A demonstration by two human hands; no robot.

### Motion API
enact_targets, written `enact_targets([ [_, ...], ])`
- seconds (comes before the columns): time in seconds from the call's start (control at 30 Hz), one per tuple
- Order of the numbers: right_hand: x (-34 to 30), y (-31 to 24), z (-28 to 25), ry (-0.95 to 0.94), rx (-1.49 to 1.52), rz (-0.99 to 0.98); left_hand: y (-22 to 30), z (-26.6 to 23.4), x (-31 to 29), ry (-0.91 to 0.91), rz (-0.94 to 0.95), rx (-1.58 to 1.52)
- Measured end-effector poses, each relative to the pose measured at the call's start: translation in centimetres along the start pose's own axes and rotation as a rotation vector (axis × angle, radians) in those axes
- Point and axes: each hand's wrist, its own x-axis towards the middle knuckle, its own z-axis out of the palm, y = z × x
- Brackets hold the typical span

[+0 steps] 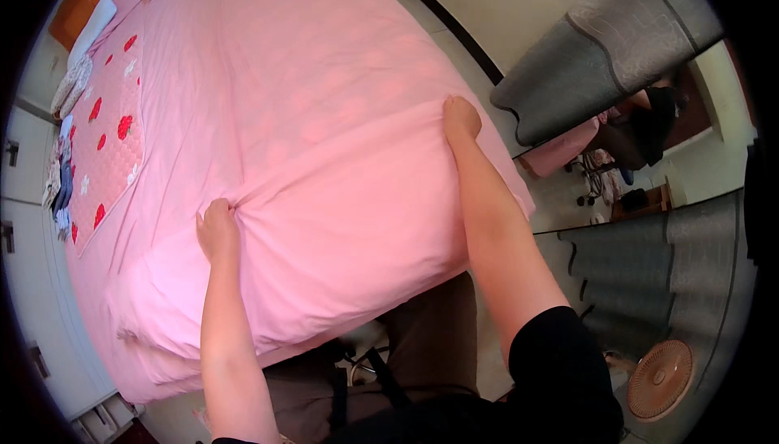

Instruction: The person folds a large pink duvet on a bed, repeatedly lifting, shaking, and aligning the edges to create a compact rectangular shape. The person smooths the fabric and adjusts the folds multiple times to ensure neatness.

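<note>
A pink bed sheet [324,62] covers the large bed and hangs over its near edge. My left hand [217,231] is closed on a pinch of the sheet near the foot of the bed, and creases fan out from its fingers. Farther right, my right hand [461,119] grips the sheet close to the bed's right edge. Between the two hands the cloth is pulled into a long taut fold. Reddish spots show faintly through the sheet beyond that fold.
A quilted pink pad [104,135] with red patterns lies along the bed's left side, near folded clothes [61,176]. White cabinets [32,241] stand at the left. Grey curtains [600,46], a mirror [641,144] and a round fan [660,379] are at the right.
</note>
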Motion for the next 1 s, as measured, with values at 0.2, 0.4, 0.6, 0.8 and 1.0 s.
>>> enact_targets([
  [0.2, -4.0, -2.7, -3.7, 0.374, 0.044, -0.482, 4.9, -1.3, -2.2, 0.207, 0.041, -0.034],
  [0.4, -14.8, -3.0, -0.3, -0.127, -0.17, -1.136, 14.6, 1.2, -5.9, 0.012, 0.162, -0.07],
  [0.6, -10.9, 0.8, 4.3, -0.088, -0.038, -1.071, 13.5, 4.1, -5.9, -0.009, 0.172, -0.022],
  [0.8, -7.5, 2.1, 3.7, -0.056, -0.094, -1.0, 12.5, 5.4, -5.6, 0.013, 0.157, -0.053],
  [1.0, -5.9, 3.0, 3.0, -0.002, -0.185, -0.831, 12.3, 5.6, -5.6, 0.013, 0.164, -0.086],
])
